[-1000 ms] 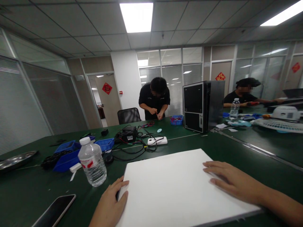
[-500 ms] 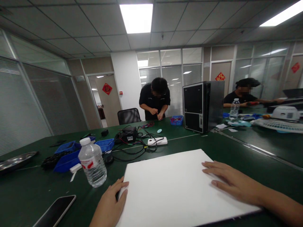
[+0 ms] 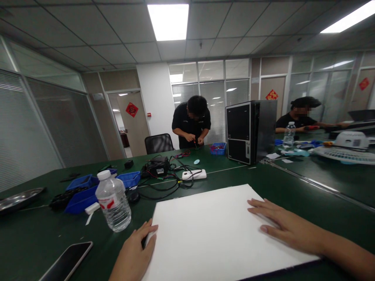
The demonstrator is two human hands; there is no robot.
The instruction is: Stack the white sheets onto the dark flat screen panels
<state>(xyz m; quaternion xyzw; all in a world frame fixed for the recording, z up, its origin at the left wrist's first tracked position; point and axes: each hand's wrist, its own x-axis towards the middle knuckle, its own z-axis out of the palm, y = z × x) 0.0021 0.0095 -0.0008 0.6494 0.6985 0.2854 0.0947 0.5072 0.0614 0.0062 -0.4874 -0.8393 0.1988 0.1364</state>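
Observation:
A large blank white board (image 3: 202, 230) lies on the green table in front of me, its near edge running out of view. My left hand (image 3: 136, 248) rests at its left edge, thumb and index fingertip on the white surface; some of its fingers are hidden at the side. Across the right part of the board, my right hand (image 3: 288, 226) lies palm down with fingers stretched and apart. Just beyond my left hand stands a capped clear plastic water bottle (image 3: 113, 205). A smartphone (image 3: 67, 261) with a dark screen lies to the left.
Past the board are a white power strip (image 3: 193, 175), tangled black cables (image 3: 164, 191), blue bins (image 3: 80, 201) and a black computer tower (image 3: 250, 132). A metal tray (image 3: 20, 201) is far left. One co-worker (image 3: 191, 121) bends over the far side; another (image 3: 300, 117) sits right.
My hands and the board keep their places, with only a slight shift of the whole view. Across the table, the standing co-worker's hands have moved a little around a small item.

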